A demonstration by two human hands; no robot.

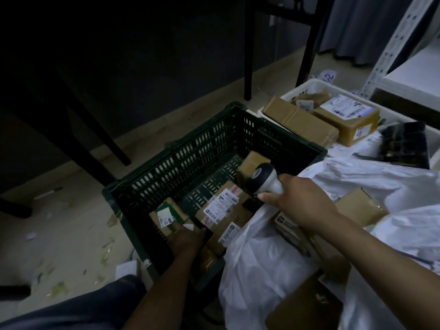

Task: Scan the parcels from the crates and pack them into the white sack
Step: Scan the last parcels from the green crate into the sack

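In the dark green crate (181, 160) the left hand (188, 239) is laid at the near edge of a labelled parcel (221, 210); whether its fingers are closed on it cannot be told in the gloom. A scanner (264, 178) is clasped in the right hand (302, 201) and aimed down towards the label, so scanning is judged in hand. Next, the parcel must be lifted rightwards into the white sack (262, 258) just beside the crate.

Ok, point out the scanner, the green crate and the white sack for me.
scanner (263, 175): head view, on its dark head.
green crate (190, 151): head view, on its far slotted wall.
white sack (257, 263): head view, on its near front fold.
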